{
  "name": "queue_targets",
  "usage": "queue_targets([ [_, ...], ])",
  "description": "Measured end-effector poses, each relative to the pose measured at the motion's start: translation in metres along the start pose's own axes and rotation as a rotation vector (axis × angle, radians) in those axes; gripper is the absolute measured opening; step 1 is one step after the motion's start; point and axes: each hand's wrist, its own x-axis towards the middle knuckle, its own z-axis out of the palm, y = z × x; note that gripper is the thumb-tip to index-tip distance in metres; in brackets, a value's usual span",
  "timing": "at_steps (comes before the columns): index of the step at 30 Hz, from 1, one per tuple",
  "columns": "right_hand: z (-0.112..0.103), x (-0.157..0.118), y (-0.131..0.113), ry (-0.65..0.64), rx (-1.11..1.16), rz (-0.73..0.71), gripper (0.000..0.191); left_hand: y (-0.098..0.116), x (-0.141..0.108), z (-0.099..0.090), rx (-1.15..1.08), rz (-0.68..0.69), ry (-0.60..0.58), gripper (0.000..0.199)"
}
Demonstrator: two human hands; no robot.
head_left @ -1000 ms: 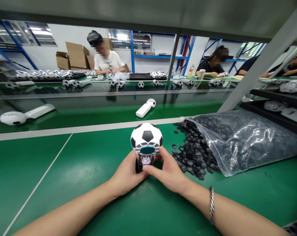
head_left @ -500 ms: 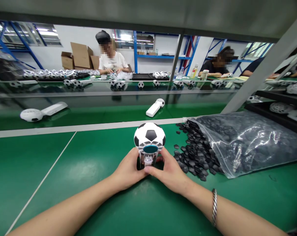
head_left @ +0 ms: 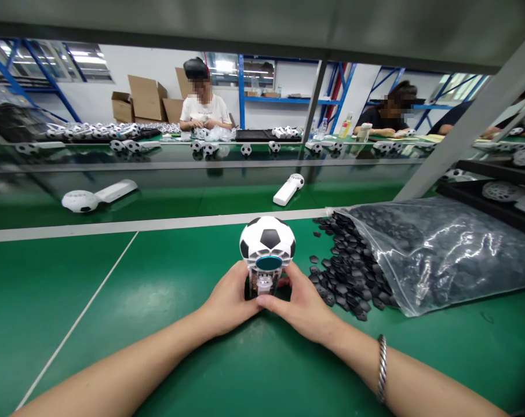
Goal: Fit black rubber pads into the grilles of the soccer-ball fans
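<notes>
In front of me stands a handheld fan with a soccer-ball head (head_left: 269, 238), white with black pentagons and a teal oval on its near side. Its lower part is open, and inner parts show there. My left hand (head_left: 231, 295) is closed round the lower part from the left. From the right, my right hand (head_left: 299, 301) grips the same part, its thumb across the near side. The far fingers of both hands are mostly hidden behind the fan. Right of my right hand lies a heap of black pentagon pieces (head_left: 349, 266).
A clear plastic bag (head_left: 454, 255) of black pieces lies at right, beside dark trays (head_left: 471, 185). Beyond the white strip, a belt carries two white fans, one at left (head_left: 82, 201) and one nearer the middle (head_left: 288, 190). Several people sit across the line.
The two fans on the belt have shifted right. My hands still hold the fan in nearly the same pose; the whole view has shifted slightly.
</notes>
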Motion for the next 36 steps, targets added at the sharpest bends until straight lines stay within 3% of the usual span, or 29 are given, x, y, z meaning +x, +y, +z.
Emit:
queue_targets([
  [36,0.0006,-0.0001,-0.0010,-0.008,0.000,0.017,0.051,-0.0011,-0.0003,0.0001,0.040,0.017,0.011,0.040],
])
